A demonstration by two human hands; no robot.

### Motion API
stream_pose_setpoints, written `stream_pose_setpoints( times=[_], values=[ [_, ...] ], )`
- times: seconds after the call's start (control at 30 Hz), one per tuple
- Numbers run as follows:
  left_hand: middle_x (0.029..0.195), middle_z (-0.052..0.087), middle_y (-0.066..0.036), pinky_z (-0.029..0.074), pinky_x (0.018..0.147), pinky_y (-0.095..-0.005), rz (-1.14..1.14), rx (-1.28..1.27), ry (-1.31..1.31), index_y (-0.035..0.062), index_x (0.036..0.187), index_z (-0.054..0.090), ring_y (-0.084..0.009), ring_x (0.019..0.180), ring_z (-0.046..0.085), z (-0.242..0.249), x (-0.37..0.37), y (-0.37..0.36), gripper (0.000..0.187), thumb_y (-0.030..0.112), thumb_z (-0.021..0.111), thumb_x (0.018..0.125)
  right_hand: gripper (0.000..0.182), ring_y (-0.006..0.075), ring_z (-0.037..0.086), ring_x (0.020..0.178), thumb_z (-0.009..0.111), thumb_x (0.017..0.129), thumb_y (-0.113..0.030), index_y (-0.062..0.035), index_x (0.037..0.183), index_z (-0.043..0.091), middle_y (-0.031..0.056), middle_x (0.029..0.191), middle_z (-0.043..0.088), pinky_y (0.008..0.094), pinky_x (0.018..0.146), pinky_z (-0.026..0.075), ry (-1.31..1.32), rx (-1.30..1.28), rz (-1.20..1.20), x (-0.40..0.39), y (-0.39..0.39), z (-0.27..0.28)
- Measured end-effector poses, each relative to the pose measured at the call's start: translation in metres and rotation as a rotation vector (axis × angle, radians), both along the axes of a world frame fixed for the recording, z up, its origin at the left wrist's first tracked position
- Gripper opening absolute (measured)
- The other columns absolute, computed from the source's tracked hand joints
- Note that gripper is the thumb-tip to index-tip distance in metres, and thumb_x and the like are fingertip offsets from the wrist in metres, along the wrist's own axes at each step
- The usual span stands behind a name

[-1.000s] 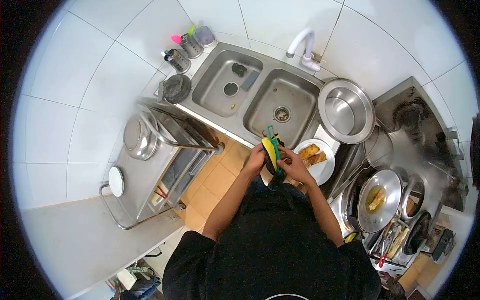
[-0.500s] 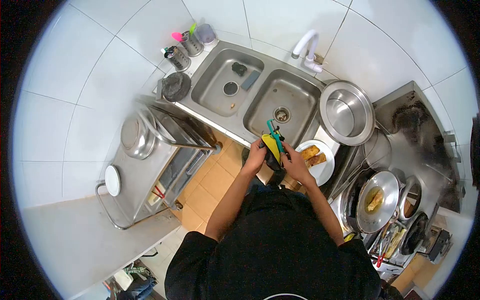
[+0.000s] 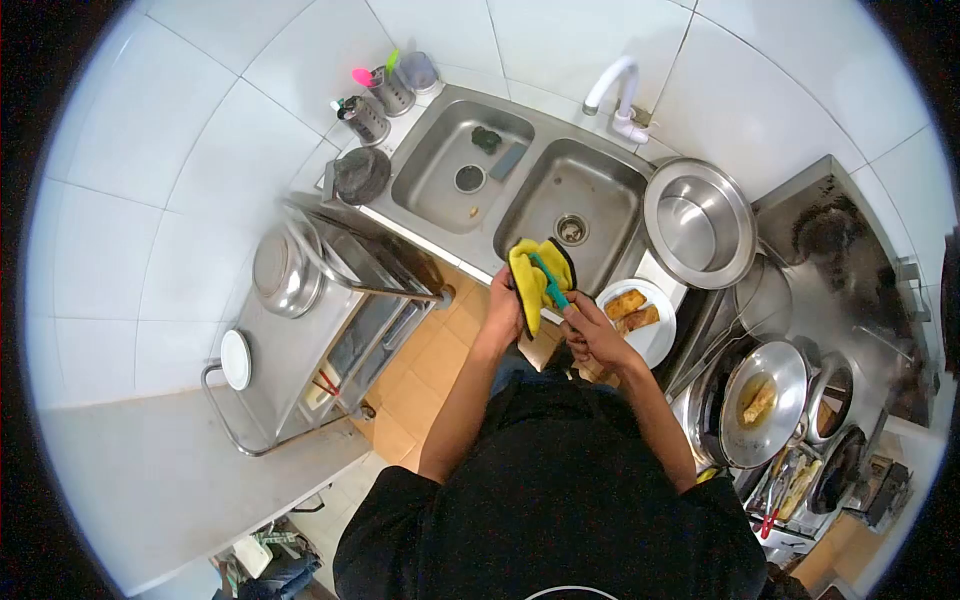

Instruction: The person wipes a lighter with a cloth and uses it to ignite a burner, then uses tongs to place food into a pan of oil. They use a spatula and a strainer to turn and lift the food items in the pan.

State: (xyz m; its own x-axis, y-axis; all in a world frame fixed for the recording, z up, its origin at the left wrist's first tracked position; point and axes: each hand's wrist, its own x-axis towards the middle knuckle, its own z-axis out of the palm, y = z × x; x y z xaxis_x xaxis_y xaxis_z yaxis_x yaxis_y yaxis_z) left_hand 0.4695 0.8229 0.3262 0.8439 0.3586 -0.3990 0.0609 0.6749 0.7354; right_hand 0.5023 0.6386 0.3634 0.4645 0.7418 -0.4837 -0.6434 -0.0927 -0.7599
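Observation:
A yellow cloth with a dark edge (image 3: 526, 262) is gripped by my left hand (image 3: 504, 309), in front of the double sink (image 3: 480, 238). My right hand (image 3: 594, 334) is closed on the handle of a teal tool (image 3: 549, 282), whose far end lies against the cloth. The tool's head is partly covered by the cloth, so its kind is unclear. Beside my right hand, a white plate (image 3: 660, 346) holds browned fried pieces (image 3: 636, 320).
A large metal pot (image 3: 699, 222) stands right of the sink, below the white faucet (image 3: 627, 105). At the right, a pan (image 3: 764, 404) holds oil and food. A metal cart (image 3: 270, 375) with a lidded pot (image 3: 285, 270) stands left. Utensil holders (image 3: 367, 122) stand behind.
The cloth has been spread open, showing more yellow, and now lies around the teal tool. My right hand has moved slightly down and right along with the tool. The view has shifted a little.

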Motion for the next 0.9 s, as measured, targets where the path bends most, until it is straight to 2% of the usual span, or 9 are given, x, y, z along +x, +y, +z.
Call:
stream_pose_setpoints(
  times=[0.03,0.1,0.13,0.17,0.27,0.57,0.73,0.83,0.9],
  values=[
    [0.107,0.066,-0.009,0.057,0.077,-0.0318,-0.033,0.064,0.072,0.0013,0.118,0.059,-0.0171,0.092,0.067,0.0,0.002,-0.003,0.022,0.001,0.056,0.096,0.036,0.0053,0.033,0.053,0.048,0.103,-0.031,-0.0133,0.133,0.04,-0.0046,0.068,0.033,0.0215,0.045,0.028,0.1,0.031,0.002,0.0,-0.002,-0.001],
    [0.102,0.068,-0.008,0.057,0.074,-0.0301,-0.015,0.014,-0.007,0.0008,0.114,0.062,-0.0157,0.088,0.067,0.006,0.007,-0.006,0.02,-0.002,0.058,0.094,0.034,0.0055,0.033,0.053,0.048,0.103,-0.029,-0.0134,0.133,0.04,-0.0046,0.068,0.034,0.022,0.045,0.028,0.116,0.077,-0.007,0.002,-0.009,-0.002],
    [0.099,0.068,-0.007,0.057,0.073,-0.0299,-0.056,0.123,0.02,0.0003,0.112,0.063,-0.0158,0.086,0.067,0.013,0.008,-0.005,0.019,-0.003,0.058,0.094,0.033,0.0056,0.033,0.053,0.048,0.103,-0.028,-0.0134,0.132,0.041,-0.0046,0.069,0.035,0.0224,0.045,0.029,0.135,0.123,-0.014,0.002,-0.012,-0.002],
    [0.096,0.069,-0.007,0.057,0.073,-0.0298,-0.097,0.232,0.048,-0.0002,0.11,0.064,-0.0159,0.084,0.067,0.017,0.009,-0.005,0.019,-0.004,0.059,0.093,0.033,0.0056,0.033,0.053,0.048,0.103,-0.028,-0.0134,0.132,0.041,-0.0046,0.069,0.035,0.0224,0.045,0.029,0.134,0.121,-0.021,0.001,-0.015,-0.003],
    [0.091,0.07,-0.006,0.057,0.072,-0.0291,-0.148,0.295,-0.015,-0.0008,0.107,0.066,-0.0159,0.081,0.068,0.014,0.01,-0.006,0.018,-0.005,0.058,0.092,0.029,0.0053,0.031,0.053,0.047,0.104,-0.028,-0.0136,0.129,0.042,-0.0051,0.068,0.035,0.0223,0.047,0.028,0.063,0.117,-0.075,-0.001,-0.021,-0.003],
    [0.102,0.069,-0.008,0.056,0.076,-0.0299,-0.137,0.045,-0.018,-0.0009,0.118,0.061,-0.0155,0.09,0.068,0.014,0.019,-0.013,0.03,-0.008,0.054,0.09,0.027,0.0052,0.03,0.051,0.043,0.105,-0.034,-0.0114,0.119,0.049,-0.0047,0.066,0.037,0.0212,0.047,0.03,0.065,0.181,-0.141,0.0,-0.029,0.008],
    [0.101,0.068,-0.006,0.055,0.076,-0.0284,-0.128,0.228,-0.022,-0.0011,0.117,0.062,-0.0142,0.089,0.067,0.017,0.024,-0.017,0.028,-0.004,0.055,0.09,0.028,0.006,0.042,0.051,0.042,0.106,-0.03,-0.0081,0.121,0.048,0.0013,0.073,0.054,0.0214,0.046,0.035,-0.208,-0.006,-0.128,-0.003,-0.024,-0.01],
    [0.101,0.068,-0.006,0.054,0.077,-0.0276,-0.14,0.299,-0.028,-0.0009,0.117,0.062,-0.0138,0.089,0.066,0.016,0.025,-0.016,0.029,-0.002,0.055,0.089,0.028,0.0069,0.046,0.053,0.043,0.106,-0.028,-0.0066,0.123,0.048,0.002,0.076,0.058,0.0223,0.047,0.038,-0.364,-0.045,-0.132,-0.005,-0.023,-0.015],
    [0.102,0.068,-0.005,0.054,0.077,-0.0272,-0.153,0.321,-0.041,-0.0006,0.118,0.061,-0.0137,0.09,0.066,0.017,0.027,-0.017,0.029,-0.002,0.055,0.089,0.028,0.0073,0.046,0.053,0.043,0.106,-0.028,-0.0065,0.123,0.048,0.0017,0.076,0.057,0.0226,0.047,0.039,-0.367,-0.064,-0.153,-0.005,-0.023,-0.016]
  ],
)
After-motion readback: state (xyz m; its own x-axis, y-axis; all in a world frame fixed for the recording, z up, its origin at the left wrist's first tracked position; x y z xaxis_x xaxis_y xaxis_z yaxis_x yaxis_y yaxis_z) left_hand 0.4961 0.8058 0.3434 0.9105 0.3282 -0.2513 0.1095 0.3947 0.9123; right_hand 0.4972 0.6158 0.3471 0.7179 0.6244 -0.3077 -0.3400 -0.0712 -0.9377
